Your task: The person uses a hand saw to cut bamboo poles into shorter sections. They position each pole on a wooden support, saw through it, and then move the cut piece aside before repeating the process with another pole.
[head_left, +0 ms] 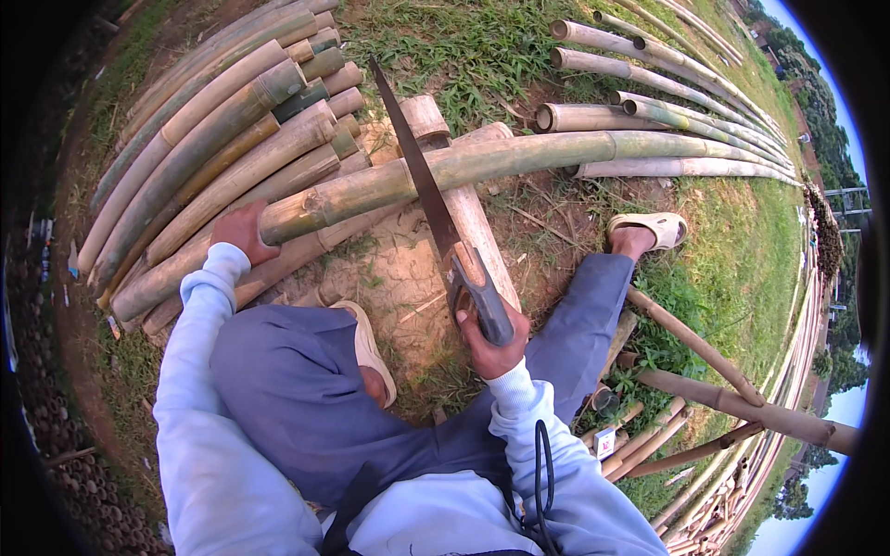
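My right hand (491,341) grips the dark handle of a hand saw (422,181). Its long blade runs up and left across a green bamboo pole (519,157). That pole lies crosswise over a pale log (468,208) that props it up. My left hand (243,233) presses on the pole's cut left end, next to a heap of bamboo. My knees and both sandalled feet frame the sawing spot on bare earth.
A big stack of bamboo poles (213,139) lies at the left. More long poles (649,102) fan out at the upper right over grass. Short bamboo offcuts and leaning poles (705,398) sit at the lower right. A sandal (654,227) rests beside the log.
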Available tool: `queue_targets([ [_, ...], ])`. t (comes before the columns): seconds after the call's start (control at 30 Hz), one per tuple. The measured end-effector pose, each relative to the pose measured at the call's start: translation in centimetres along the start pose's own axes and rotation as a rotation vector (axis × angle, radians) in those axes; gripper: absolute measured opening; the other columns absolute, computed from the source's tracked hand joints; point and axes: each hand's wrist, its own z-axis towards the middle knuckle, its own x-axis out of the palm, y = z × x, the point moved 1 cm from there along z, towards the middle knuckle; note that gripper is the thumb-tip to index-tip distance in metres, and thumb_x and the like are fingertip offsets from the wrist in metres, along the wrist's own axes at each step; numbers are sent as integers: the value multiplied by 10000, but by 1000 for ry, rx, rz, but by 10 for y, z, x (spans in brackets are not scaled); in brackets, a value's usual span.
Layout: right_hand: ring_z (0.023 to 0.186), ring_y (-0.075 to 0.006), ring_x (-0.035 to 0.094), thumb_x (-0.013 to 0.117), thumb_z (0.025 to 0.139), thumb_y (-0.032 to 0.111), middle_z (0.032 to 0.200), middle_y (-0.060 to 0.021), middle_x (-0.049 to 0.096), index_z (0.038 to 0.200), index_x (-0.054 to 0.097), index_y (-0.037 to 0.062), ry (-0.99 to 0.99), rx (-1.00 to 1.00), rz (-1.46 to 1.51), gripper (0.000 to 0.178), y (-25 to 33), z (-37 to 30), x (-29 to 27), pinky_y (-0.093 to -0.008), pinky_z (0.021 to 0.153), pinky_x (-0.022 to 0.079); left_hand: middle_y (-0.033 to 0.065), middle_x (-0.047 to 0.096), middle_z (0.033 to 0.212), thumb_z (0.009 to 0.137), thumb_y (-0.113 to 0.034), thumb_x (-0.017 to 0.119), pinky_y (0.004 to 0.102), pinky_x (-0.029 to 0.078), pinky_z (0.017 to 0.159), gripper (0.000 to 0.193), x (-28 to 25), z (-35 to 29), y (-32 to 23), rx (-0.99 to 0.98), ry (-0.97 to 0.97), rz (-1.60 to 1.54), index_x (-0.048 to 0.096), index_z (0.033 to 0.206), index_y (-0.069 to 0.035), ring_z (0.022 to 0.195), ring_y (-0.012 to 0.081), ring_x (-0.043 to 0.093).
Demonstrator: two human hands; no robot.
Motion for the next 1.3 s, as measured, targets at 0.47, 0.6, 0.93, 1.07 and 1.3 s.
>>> queue_targets([
  [0.47,660,-165,641,735,861,35,758,-102,660,1048,696,-6,-50,-74,-187,195,-12,-32,-4,-302,633,491,203,684,1221,624,-420,871,464,539,955,865,2,1,1,6,3,-10,541,1353,-90,1102,387,668],
  [0.6,636,-175,637,728,855,26,753,-102,655,1012,685,-7,-84,-89,-158,166,-4,-32,2,-308,612,486,199,683,1221,624,-414,870,463,537,960,862,3,2,-1,-18,28,-2,543,1351,-84,1105,390,665],
  [0.93,602,-176,623,726,847,9,701,-101,616,1028,684,-4,-52,-8,-79,186,5,-48,1,-299,599,474,214,678,1241,633,-407,864,473,526,981,867,-5,0,3,-4,45,-10,531,1363,-78,1129,403,655],
  [1.07,657,-128,625,721,847,-4,722,-102,635,1045,693,-11,-66,-36,-123,199,16,-54,-5,-293,626,482,222,680,1236,632,-419,861,470,526,986,875,4,2,0,-14,29,-9,526,1367,-82,1127,409,655],
  [1.3,664,-149,605,708,889,63,721,-113,625,1055,660,-27,15,-37,-48,195,-3,24,25,-332,658,509,214,694,1201,632,-445,857,482,535,963,868,-5,12,2,-3,138,4,533,1353,-88,1102,398,668],
])
